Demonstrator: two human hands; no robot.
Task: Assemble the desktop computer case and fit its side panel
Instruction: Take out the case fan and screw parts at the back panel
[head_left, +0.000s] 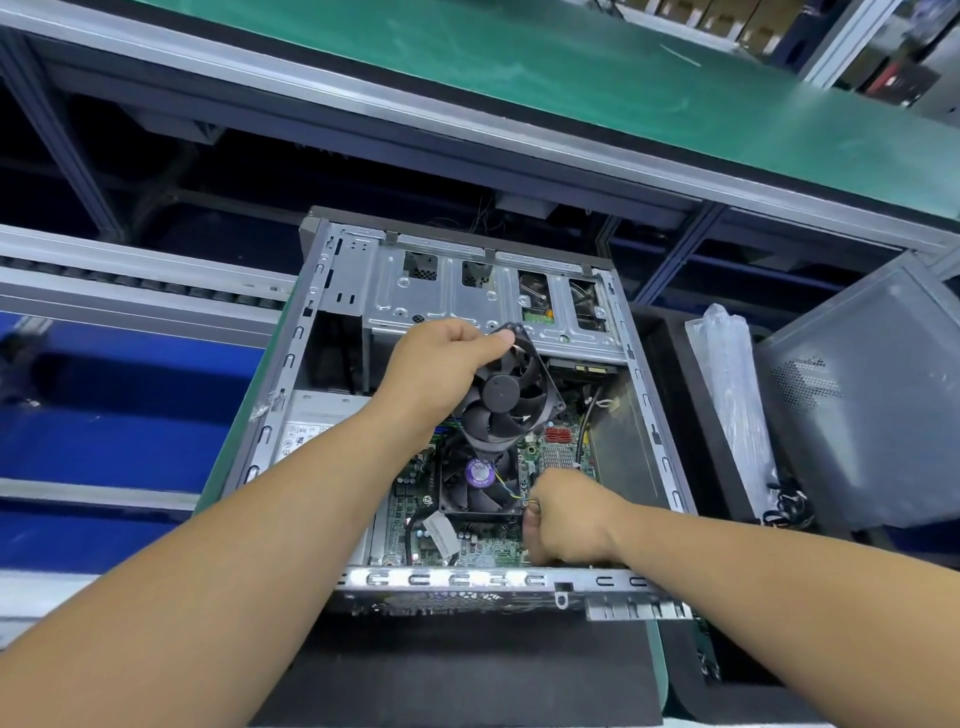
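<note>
**Loose fan held over the open computer case**

The computer case (519, 579) lies on its side with the open face up, its bright perforated metal rim nearest the viewer. Inside it, just beyond that rim, the green motherboard (483, 548) shows, and on it sits the CPU cooler (480, 480), black-bladed with a purple round label at its hub.

The right hand (563, 519) is down inside the case just right of the cooler, fingers curled together in a pinch near the cooler's thin coloured wires; what it grips cannot be told.

The left hand (441, 364) is raised above the case's middle, fingers and thumb clamped on the upper corner of a loose black case fan (506, 400), which hangs tilted over the cooler's far edge. Both forearms are bare and reach in from the near side.

Beyond the fan, the silver drive cage (467, 301) fills the case's far end. Right of the case, a grey side panel (872, 395) leans upright, with a clear plastic bag (727, 374) between the two
</note>
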